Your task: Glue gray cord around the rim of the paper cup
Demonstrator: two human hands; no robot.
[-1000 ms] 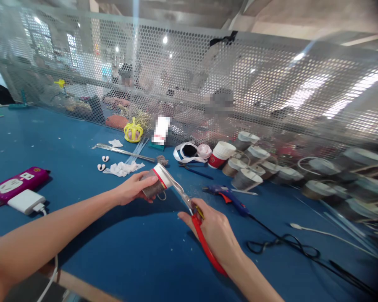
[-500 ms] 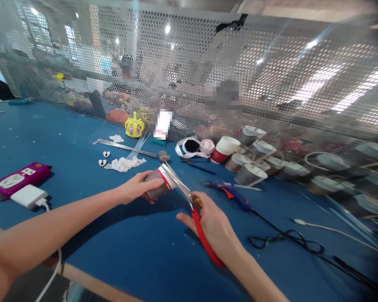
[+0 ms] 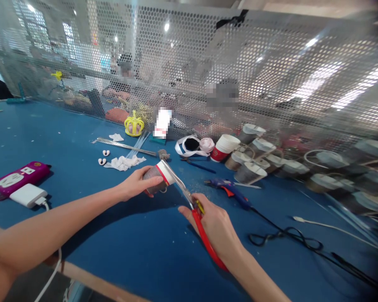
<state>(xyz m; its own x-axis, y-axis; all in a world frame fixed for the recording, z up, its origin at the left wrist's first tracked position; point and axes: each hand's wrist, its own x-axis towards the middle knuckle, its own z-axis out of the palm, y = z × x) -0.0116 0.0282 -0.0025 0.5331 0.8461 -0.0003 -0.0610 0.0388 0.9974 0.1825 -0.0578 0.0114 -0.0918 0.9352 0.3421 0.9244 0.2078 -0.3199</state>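
Observation:
A paper cup (image 3: 153,176), wrapped in grey with a red band and white rim, lies tilted in my left hand (image 3: 141,182), its rim toward the right. My right hand (image 3: 216,220) is closed round the red handles of the scissors (image 3: 203,235). The scissor blades are at the cup's white rim and look nearly closed; whether they are cutting into the paper cannot be made out. Just beyond the cup sits a small grey ball of twine (image 3: 164,154).
A blue glue gun (image 3: 231,191) with a black cord lies right. Behind it stand stacked paper cups (image 3: 225,147) and several wrapped cups (image 3: 250,173). Pliers (image 3: 198,165), a white cloth (image 3: 124,162), a yellow crown-shaped piece (image 3: 134,124) and a purple phone-like case (image 3: 22,178) lie about. A perforated screen (image 3: 182,67) closes the back.
The scissor blades have come together from a wider spread at the cup's rim. The cup has turned slightly in my left hand; both hands stay in nearly the same place.

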